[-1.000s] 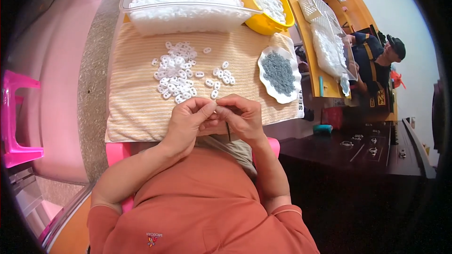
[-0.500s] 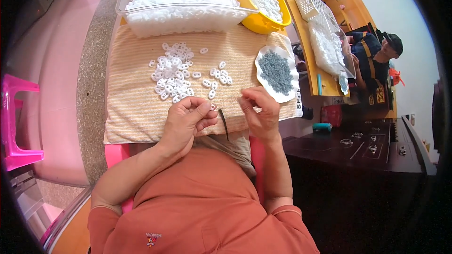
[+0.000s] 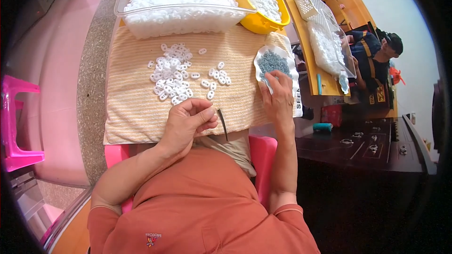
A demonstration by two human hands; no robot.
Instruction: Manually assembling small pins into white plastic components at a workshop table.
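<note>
My left hand (image 3: 190, 121) is closed in a pinch near the front edge of the cloth-covered table. Its fingers hold a small white two-holed plastic piece, now mostly hidden by the thumb. At the right, my right hand (image 3: 278, 95) reaches onto a white wavy-rimmed dish (image 3: 293, 93), fingertips on a heap of tiny grey pieces (image 3: 274, 62) and thumb apart. Ahead of my left hand lies a pile of white two-holed pieces (image 3: 170, 73), with a few loose ones (image 3: 220, 74) beside it. A thin dark strip (image 3: 222, 124) lies close to my left fingertips.
A clear bin (image 3: 188, 18) full of white pieces stands at the back, with a yellow tub (image 3: 264, 27) beside it. Another person (image 3: 372, 51) sits at a side table (image 3: 306, 73) on the right. A pink stool (image 3: 21, 117) stands on the left.
My right hand has moved right and away from me, from beside the left hand to the grey heap on the dish. My left hand has barely moved.
</note>
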